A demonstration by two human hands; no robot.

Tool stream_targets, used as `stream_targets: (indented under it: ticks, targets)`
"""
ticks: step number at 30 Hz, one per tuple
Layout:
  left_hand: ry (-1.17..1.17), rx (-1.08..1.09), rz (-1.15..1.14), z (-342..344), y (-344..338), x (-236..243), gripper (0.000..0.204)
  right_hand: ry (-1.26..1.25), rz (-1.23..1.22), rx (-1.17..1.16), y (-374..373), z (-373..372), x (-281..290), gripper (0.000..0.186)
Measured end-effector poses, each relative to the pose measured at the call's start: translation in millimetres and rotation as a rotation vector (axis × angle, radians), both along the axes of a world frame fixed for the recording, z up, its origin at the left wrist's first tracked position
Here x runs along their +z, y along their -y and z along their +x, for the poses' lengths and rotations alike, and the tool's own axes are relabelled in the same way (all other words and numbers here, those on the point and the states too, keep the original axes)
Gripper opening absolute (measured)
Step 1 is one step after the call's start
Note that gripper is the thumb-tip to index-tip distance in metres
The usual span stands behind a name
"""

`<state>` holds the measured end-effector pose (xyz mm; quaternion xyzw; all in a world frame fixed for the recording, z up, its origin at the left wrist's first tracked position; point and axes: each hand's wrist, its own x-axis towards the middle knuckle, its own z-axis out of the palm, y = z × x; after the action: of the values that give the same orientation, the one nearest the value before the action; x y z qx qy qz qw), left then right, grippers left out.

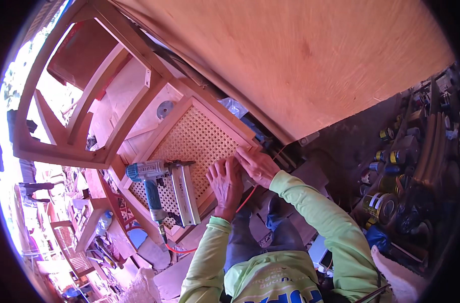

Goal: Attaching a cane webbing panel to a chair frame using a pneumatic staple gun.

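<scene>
A wooden chair frame [134, 118] lies in front of me, its seat panel filled with woven cane [202, 129]. My left hand [226, 186] rests on the near right part of the cane, its fingers bent a little and apart. Just right of it, my right hand [257, 165] is at the seat's right corner, fingers pressed together. Whatever lies under those fingertips is hidden. A teal and grey nail gun [161, 189] lies on the cane left of my left hand, touched by neither hand. From its handle runs a red air hose [182, 250].
A large plywood sheet [310, 60] stands beyond the seat. Several cans [381, 204] and curved wooden pieces [432, 146] crowd the right side. Another cane panel [73, 247] and wood offcuts lie at lower left. A grey disc [164, 109] sits behind the seat.
</scene>
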<state>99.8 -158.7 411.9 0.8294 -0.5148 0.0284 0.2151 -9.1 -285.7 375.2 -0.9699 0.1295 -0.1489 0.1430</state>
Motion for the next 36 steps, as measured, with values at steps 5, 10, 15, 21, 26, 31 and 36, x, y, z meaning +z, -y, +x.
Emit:
stream_targets:
  ticks: [5, 10, 15, 21, 26, 31, 36]
  targets:
    - [0.011, -0.015, -0.03, -3, 13, -7, 0.043, 0.081, 0.008, -0.054, -3, 3, -11, 0.047]
    - [-0.018, -0.101, -0.064, 7, 13, -9, 0.042, 0.09, -0.117, -0.011, 1, 3, -18, 0.045]
    - [-0.041, -0.146, -0.056, 10, 11, -9, 0.043, -0.03, 0.006, -0.017, 0, 3, -15, 0.046]
    - [-0.038, -0.147, -0.087, 11, 8, -7, 0.046, 0.018, 0.04, 0.014, -1, 2, -9, 0.048]
    - [-0.022, -0.143, -0.087, 7, -8, -2, 0.048, -0.033, -0.03, -0.009, -4, 3, -1, 0.049]
    - [-0.061, -0.13, -0.108, 8, -8, -4, 0.05, -0.049, -0.044, -0.032, -13, 2, 7, 0.052]
    - [-0.201, -0.154, -0.132, 19, -12, 0, 0.05, 0.122, 0.074, -0.026, -16, 4, 3, 0.051]
